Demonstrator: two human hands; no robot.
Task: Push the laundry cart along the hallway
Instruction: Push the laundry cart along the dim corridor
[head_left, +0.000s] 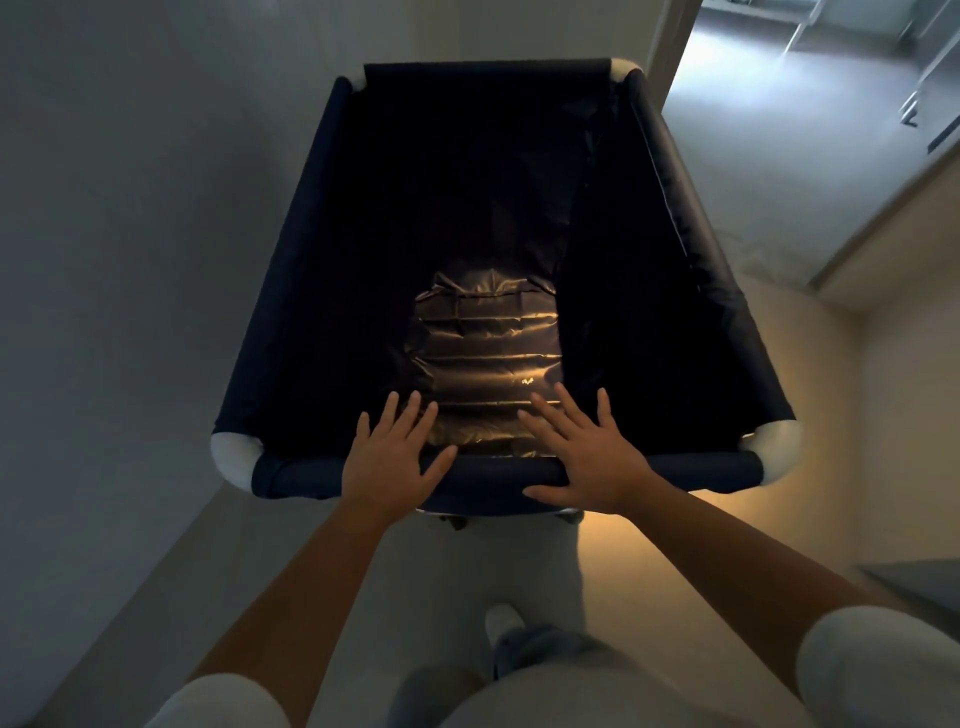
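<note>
Mid-push, I'd say; laundry cart stands at 12 o'clock before the person, wall close at 9; left hand & right hand lie flat on its near rail, fingers spread straight, gripping nothing; doorway opens at 2; next needs even fwd pressure, both palms, holding course.

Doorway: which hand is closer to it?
Right. The right hand rests on the rim of the cart, on the side of the doorway; the left hand rests on the same rim, farther over.
</note>
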